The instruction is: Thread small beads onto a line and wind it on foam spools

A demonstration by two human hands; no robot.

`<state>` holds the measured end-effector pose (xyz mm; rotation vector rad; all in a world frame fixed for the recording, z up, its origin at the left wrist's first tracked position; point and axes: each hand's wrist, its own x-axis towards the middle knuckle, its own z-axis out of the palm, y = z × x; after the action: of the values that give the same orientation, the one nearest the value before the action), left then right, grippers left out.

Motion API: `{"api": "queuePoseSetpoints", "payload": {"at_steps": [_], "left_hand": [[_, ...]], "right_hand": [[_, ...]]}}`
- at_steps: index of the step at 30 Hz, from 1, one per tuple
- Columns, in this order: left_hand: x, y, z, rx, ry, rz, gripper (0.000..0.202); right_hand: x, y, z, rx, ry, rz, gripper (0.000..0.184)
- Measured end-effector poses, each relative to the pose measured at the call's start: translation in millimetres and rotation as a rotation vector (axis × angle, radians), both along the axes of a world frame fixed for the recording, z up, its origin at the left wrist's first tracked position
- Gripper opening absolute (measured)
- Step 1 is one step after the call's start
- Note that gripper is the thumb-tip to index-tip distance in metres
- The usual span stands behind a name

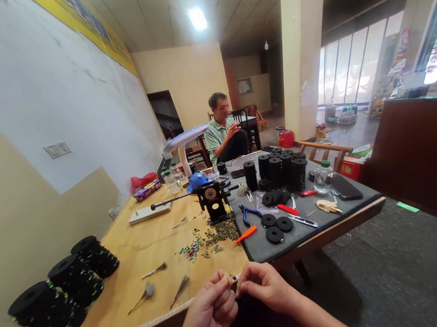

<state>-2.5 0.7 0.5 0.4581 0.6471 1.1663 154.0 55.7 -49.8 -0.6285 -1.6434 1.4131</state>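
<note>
My left hand (214,303) is closed in front of the table's near edge, its thumb and forefinger pinched together. Close beside it my right hand (264,287) also pinches, fingertips almost touching the left ones. A tiny dark piece shows between the two sets of fingertips, too small to name. Just beyond the hands lie small multicoloured beads (192,250) and a spread of brassy metal bits (223,230). An orange-handled tool (246,235) rests to their right. Behind the bits stands a black hand-cranked device (213,202) with a round dial.
Stacks of black foam discs (68,278) stand at the left; more black foam spools (276,171) stand on the grey mat (253,247). Blue pliers (250,214), a utility knife (303,220), a phone (345,187) and a blue-based lamp (197,181) are around. A person (221,132) sits beyond the table.
</note>
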Motion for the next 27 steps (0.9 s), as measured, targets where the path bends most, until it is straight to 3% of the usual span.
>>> {"api": "queuePoseSetpoints", "payload": {"at_steps": [8,14,19,27], "left_hand": [[1,-1,2.1,-0.013,0.007,-0.028,0.031],[0,-1,-0.1,-0.014,0.000,-0.061,0.032],[1,-1,-1.9,-0.017,0.000,-0.070,0.032],[-1,-2,2.5,0.014,-0.002,-0.050,0.029]], "right_hand": [[5,-4,2.5,0.018,-0.061,-0.009,0.028],[0,-1,9.8,-0.094,0.048,0.072,0.036],[-5,5,9.8,0.030,-0.070,-0.055,0.032],[-1,-2,13.8,0.010,-0.035,0.003,0.030]]}}
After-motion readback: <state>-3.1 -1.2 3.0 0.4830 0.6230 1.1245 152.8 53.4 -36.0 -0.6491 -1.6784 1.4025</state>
